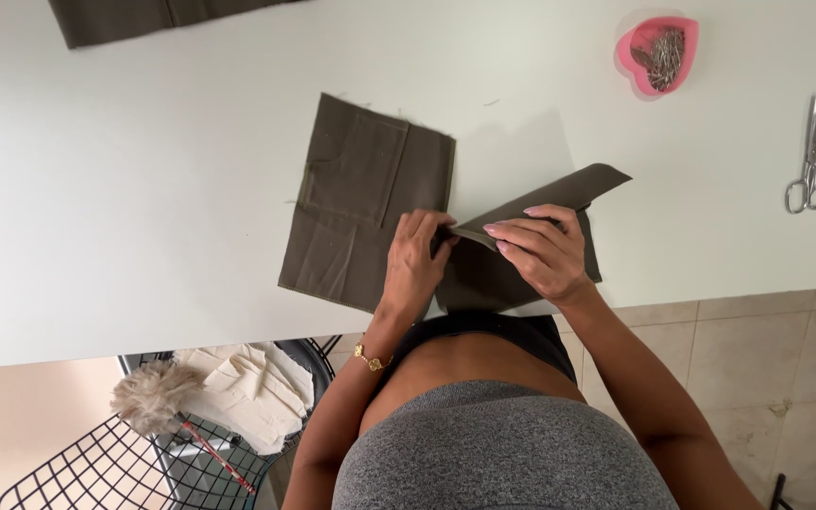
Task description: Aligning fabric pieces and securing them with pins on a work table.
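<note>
Olive fabric piece point(512, 241) sits at the near edge of the white table point(144, 236), just right of a flat olive panel w/ a stitched pocket point(365, 212), edges touching or overlapping under the hands. Left hand point(415, 264) presses down, fingers curled on the seam where the two meet; can't tell if it pinches cloth or only pins it flat. Right hand point(540, 250) is closed lightly on the folded flap, fingertips on the crease, flap's far corner lifted off toward the right. To do this fold well, I'd judge: keep the left hand anchoring the seam, run the right fingertips along the crease w/ even pressure, raw edges lined up. No packages, labels or signs in view. Far right: pink heart-shaped dish of pins point(657, 54), metal scissors point(809, 156). Top left: more olive cloth point(144, 17). Below the table: black wire chair point(96, 463) w/ cream cloth point(247, 387) & a fluffy duster point(153, 397).
</note>
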